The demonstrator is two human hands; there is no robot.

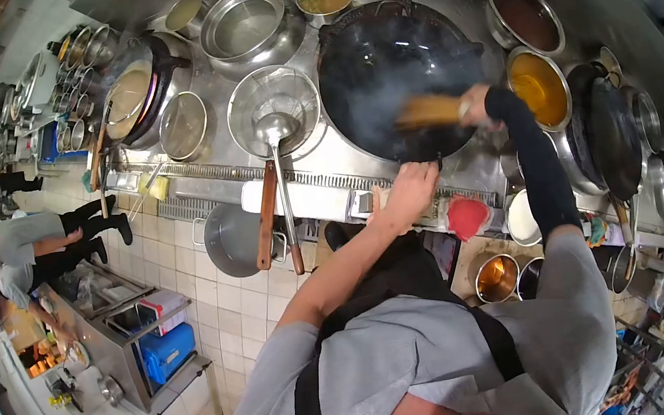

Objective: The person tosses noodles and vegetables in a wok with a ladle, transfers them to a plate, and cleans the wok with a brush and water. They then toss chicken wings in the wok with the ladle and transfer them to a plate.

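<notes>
My right hand (478, 106), below a black sleeve, is closed round the end of a bamboo wok brush (431, 111). The bristles point left, blurred by motion, over the lower part of a large black wok (377, 46). Steam rises from the wok and veils its middle. At the near rim, my left hand (415, 191) has its fingers curled on the wok's edge beside a small handle. A steel ladle (276, 134) and a wooden-handled tool (266, 217) lie to the left, across a wire strainer (248, 104) and the counter edge.
Bowls of yellow oil (539, 89) and dark sauce (526, 15) stand right of the wok, near another black wok (612, 131). A steel pot (249, 26) sits behind. Another pan (131, 100) rests over a glowing burner at left. Two people stand farther left.
</notes>
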